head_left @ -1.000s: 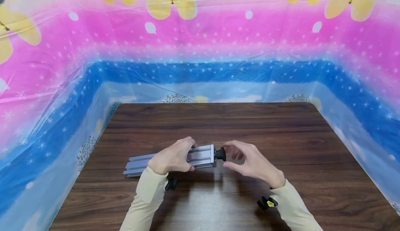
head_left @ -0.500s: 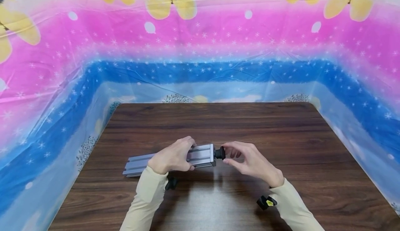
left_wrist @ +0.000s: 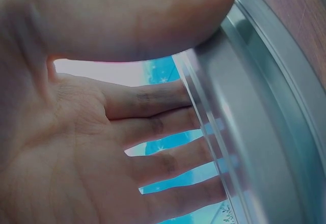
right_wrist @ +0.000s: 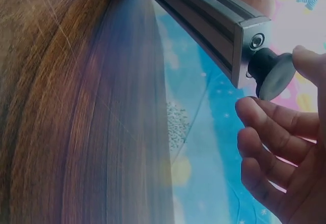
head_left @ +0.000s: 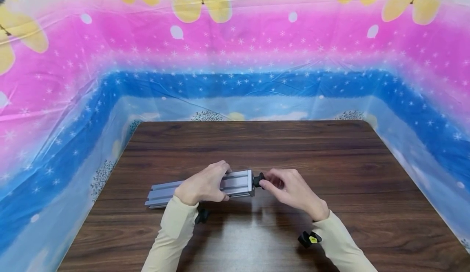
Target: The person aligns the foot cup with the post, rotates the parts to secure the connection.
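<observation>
A silver-grey slotted aluminium profile [head_left: 236, 183] lies slantwise near the middle of the table, its right end seemingly raised off the wood. My left hand [head_left: 203, 183] grips it from above; in the left wrist view the thumb [left_wrist: 142, 23] presses one side and the fingers reach the other. From the profile's end plate [right_wrist: 249, 46] sticks out a black round knob [right_wrist: 275, 74], beside a small bolt [right_wrist: 257, 41]. My right hand [head_left: 293, 188] pinches this knob at its rim between thumb and forefinger. The other right fingers [right_wrist: 265, 183] curl loosely below, touching nothing.
The dark wood-grain table [head_left: 249, 141] extends around both hands. A pink and blue patterned cloth [head_left: 235, 76] hangs behind it and along both sides. Black devices [head_left: 308, 238] are strapped at the wrists, low over the table.
My right hand has moved slightly left, and its thumb and fingers have closed from around the knob onto its rim. The left hand and the profile have stayed nearly still.
</observation>
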A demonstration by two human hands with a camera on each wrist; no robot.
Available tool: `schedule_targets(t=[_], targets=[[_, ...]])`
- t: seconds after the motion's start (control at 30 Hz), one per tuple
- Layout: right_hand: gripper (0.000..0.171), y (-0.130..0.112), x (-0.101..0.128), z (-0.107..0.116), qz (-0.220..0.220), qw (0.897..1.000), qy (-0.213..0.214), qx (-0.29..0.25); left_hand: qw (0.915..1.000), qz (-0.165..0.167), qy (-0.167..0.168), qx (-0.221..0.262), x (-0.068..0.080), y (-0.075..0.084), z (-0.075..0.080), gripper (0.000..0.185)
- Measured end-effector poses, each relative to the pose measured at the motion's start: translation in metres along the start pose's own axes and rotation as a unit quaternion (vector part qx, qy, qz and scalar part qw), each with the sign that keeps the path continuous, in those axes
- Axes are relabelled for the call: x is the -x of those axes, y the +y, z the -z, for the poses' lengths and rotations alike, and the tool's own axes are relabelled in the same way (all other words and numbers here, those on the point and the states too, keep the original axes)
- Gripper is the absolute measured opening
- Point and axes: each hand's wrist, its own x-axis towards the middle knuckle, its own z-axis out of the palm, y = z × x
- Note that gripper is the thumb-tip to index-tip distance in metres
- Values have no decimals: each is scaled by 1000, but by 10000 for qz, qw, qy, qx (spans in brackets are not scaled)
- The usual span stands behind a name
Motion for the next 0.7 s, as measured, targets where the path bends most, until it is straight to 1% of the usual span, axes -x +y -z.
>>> schedule_targets(t=[0.1, 0.17, 0.2, 0.3, 0.33, 0.43, 0.47, 0.5, 0.57, 0.63, 0.7], targets=[[28, -1, 0, -1, -126, 9997, 23, 200, 10000, 27, -25, -3, 0, 0, 0, 52], [33, -1, 1, 0, -215, 9992, -30, 342, 10000, 19, -34, 2, 0, 1, 0, 52], [33, -1, 1, 2, -253, 9989, -68, 390, 10000, 5, -30, -1, 0, 1, 0, 52], [19, 0, 4, 6, -237, 9990, -174, 341, 10000, -61, -2, 1, 0, 0, 1, 51], [22, 1, 4, 8, -155, 9993, -215, 249, 10000, -80, 4, 5, 0, 0, 1, 51], [55, 4, 4, 12, 291, 9991, -296, -63, 10000, -71, -1, -10, 1, 0, 2, 51], [61, 4, 3, 12, 461, 9983, -327, -135, 10000, -45, -9, -16, 1, 0, 2, 51], [64, 5, 3, 13, 617, 9973, -351, -203, 10000, -14, -25, -13, 2, 0, 2, 51], [63, 5, 1, 12, 833, 9957, -337, -214, 10000, 32, -61, -22, 2, 0, 2, 52], [59, 5, 0, 12, 925, 9950, -291, -221, 10000, 41, -63, -24, 2, 0, 2, 52], [56, 5, 0, 11, 899, 9953, -261, -259, 10000, 24, -52, -27, 1, 0, 2, 51]])
